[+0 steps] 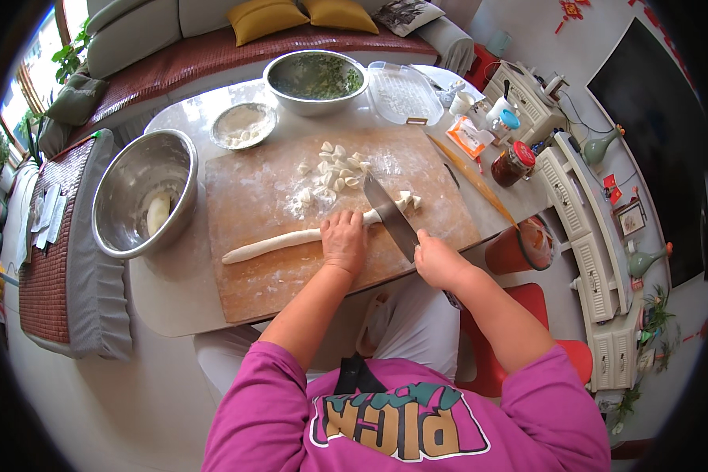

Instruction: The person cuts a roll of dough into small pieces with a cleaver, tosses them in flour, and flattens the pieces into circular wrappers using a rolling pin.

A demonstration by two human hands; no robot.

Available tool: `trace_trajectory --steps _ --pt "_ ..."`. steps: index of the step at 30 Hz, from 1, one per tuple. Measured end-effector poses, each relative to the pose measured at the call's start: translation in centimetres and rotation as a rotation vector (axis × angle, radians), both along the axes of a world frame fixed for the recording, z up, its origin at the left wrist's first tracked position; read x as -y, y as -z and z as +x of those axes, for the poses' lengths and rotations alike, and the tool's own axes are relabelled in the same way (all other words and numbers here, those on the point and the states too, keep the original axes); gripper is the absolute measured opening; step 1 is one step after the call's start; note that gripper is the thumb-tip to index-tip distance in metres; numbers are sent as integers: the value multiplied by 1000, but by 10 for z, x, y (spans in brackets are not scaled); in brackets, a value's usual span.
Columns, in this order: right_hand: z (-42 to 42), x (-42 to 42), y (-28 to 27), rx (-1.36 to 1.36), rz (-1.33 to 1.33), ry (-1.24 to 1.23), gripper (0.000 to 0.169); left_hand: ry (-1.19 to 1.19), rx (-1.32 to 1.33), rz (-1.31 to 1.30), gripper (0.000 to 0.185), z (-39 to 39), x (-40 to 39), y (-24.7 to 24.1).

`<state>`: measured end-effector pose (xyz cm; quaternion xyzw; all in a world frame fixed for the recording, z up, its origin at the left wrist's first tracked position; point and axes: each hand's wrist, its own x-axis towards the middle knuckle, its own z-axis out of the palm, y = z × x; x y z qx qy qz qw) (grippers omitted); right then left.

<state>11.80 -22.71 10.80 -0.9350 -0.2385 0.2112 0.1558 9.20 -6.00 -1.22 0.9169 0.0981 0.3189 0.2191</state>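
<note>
A long rope of white dough point(274, 243) lies across a floured wooden board point(253, 189). My left hand point(345, 239) rests over the rope near its right end, with the fingers curled on it. In my right hand point(439, 259) is the handle of a kitchen cleaver point(391, 218). Its broad blade stands across the right end of the rope, just right of my left fingers. Beyond the blade sit a few cut dough pieces point(410, 199). A heap of several more cut pieces point(337, 168) lies in loose flour farther back on the board.
A steel bowl point(112, 203) at left holds a dough lump point(159, 212). Behind the board stand a flour bowl point(243, 125), a bowl of chopped greens point(315, 76) and a clear plastic container point(404, 91). At right are a tapered rolling pin point(475, 177), a red-lidded jar point(512, 164) and a bin point(510, 251).
</note>
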Motion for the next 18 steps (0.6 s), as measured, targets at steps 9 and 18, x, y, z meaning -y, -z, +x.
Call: trace_trajectory --steps 9,18 --pt "-4 16 2 54 247 31 18 -57 -62 -8 15 8 -12 3" --pt "-6 15 10 77 62 -63 18 -45 -106 -1 16 7 -12 2"
